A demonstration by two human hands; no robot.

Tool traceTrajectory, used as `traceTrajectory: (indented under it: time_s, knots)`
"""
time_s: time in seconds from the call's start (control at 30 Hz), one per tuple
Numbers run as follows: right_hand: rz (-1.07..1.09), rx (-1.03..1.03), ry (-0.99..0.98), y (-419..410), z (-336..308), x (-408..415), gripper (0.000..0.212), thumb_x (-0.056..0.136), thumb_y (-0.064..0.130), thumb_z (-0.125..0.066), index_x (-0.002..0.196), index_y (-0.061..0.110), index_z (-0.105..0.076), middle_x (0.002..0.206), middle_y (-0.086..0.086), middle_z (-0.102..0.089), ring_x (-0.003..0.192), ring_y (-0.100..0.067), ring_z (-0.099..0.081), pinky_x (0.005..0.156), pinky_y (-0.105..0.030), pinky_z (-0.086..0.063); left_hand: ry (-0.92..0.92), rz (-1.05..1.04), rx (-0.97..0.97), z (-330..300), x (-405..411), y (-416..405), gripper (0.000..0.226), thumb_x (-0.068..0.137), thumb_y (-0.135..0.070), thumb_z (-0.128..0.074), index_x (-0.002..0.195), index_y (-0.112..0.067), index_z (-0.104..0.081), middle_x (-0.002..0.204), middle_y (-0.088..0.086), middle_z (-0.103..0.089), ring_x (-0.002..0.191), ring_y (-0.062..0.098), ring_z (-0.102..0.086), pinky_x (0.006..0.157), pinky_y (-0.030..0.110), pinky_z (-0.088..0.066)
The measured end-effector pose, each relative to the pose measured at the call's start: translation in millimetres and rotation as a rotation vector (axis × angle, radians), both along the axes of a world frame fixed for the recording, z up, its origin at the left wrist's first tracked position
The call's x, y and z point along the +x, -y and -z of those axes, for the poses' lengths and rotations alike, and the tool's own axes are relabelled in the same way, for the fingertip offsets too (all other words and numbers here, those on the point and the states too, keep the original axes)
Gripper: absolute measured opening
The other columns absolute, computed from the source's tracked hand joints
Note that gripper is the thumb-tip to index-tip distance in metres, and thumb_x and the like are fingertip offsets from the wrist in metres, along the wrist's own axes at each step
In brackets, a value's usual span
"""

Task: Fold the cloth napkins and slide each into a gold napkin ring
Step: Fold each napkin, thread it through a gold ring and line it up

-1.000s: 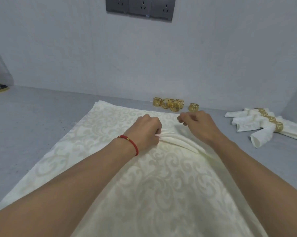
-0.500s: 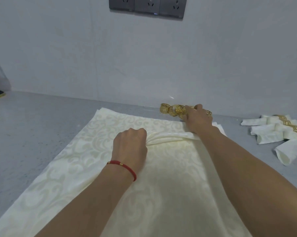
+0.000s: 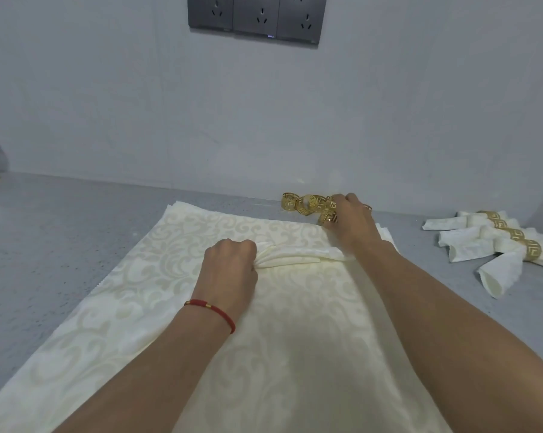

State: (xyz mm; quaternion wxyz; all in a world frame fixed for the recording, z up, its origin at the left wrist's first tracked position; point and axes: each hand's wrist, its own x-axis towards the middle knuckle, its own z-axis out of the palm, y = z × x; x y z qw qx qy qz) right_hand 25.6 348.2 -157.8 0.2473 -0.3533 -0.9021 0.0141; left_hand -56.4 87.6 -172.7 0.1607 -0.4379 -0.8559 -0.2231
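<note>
A large cream napkin point(image 3: 289, 332) with a scroll pattern lies spread on the grey counter point(image 3: 63, 239). My left hand point(image 3: 229, 270), with a red cord on the wrist, grips a bunch of pleated folds point(image 3: 295, 257) gathered near the napkin's middle. My right hand point(image 3: 351, 223) reaches past the napkin's far edge into a cluster of loose gold napkin rings point(image 3: 307, 204) by the wall. Its fingers curl around one gold ring point(image 3: 328, 217).
Three rolled napkins in gold rings point(image 3: 495, 242) lie on the counter at the right. The white wall stands just behind the rings, with a grey socket strip point(image 3: 254, 17) above. A dark object shows at the far left edge.
My right hand let go of the pleats and moved away to the gold rings by the wall. My left hand keeps its hold on the gathered folds.
</note>
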Motion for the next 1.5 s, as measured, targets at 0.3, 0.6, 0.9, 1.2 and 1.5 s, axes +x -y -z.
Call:
traceTrajectory:
  time_s: [0.3, 0.6, 0.9, 1.2, 1.5]
  knots:
    - [-0.086, -0.380, -0.735, 45, -29, 111, 0.019, 0.085, 0.039, -0.082, 0.087, 0.022, -0.073, 0.105, -0.012, -0.065, 0.089, -0.012, -0.064, 0.081, -0.030, -0.057, -0.025, 0.053, 0.158, -6, 1, 6, 0.021, 0.057, 0.010, -0.065, 0.055, -0.004, -0.048, 0.045, 0.007, -0.043, 0.047, 0.035, -0.045, 0.046, 0.035, -0.036]
    - [-0.008, -0.871, -0.960, 89, 1, 155, 0.021, 0.096, 0.029, -0.072, 0.091, 0.009, -0.076, 0.092, 0.002, -0.078, 0.087, -0.016, -0.075, 0.085, -0.025, -0.053, -0.094, 0.049, 0.250, -11, 2, 9, 0.013, 0.068, 0.003, -0.071, 0.065, -0.004, -0.061, 0.056, 0.007, -0.056, 0.058, 0.032, -0.052, 0.058, 0.029, -0.032]
    - [-0.075, -1.116, -1.152, 92, -3, 155, 0.042, 0.089, 0.011, -0.079, 0.126, 0.005, -0.060, 0.119, -0.018, -0.072, 0.087, -0.018, -0.076, 0.099, -0.041, -0.058, -0.160, 0.139, 0.332, -12, 11, 12, 0.023, 0.069, 0.003, -0.074, 0.065, -0.010, -0.055, 0.060, -0.008, -0.043, 0.060, 0.023, -0.048, 0.059, 0.025, -0.027]
    - [-0.341, -0.892, -0.769, 101, -7, 161, 0.043, 0.088, 0.019, -0.081, 0.127, 0.030, -0.067, 0.117, 0.000, -0.075, 0.113, -0.020, -0.071, 0.108, -0.050, -0.049, -0.209, 0.283, 0.385, -8, 16, 13, 0.009, 0.076, -0.003, -0.073, 0.080, -0.006, -0.066, 0.070, 0.000, -0.061, 0.072, 0.020, -0.055, 0.061, 0.024, -0.038]
    - [-0.293, -0.113, -0.149, 110, -15, 167, 0.048, 0.066, 0.052, -0.089, 0.107, 0.032, -0.073, 0.088, 0.034, -0.061, 0.101, 0.023, -0.050, 0.119, -0.040, -0.022, -0.317, 0.438, 0.326, -14, 19, 15, 0.019, 0.071, 0.009, -0.073, 0.078, -0.007, -0.063, 0.070, -0.002, -0.056, 0.070, 0.020, -0.049, 0.066, 0.025, -0.036]
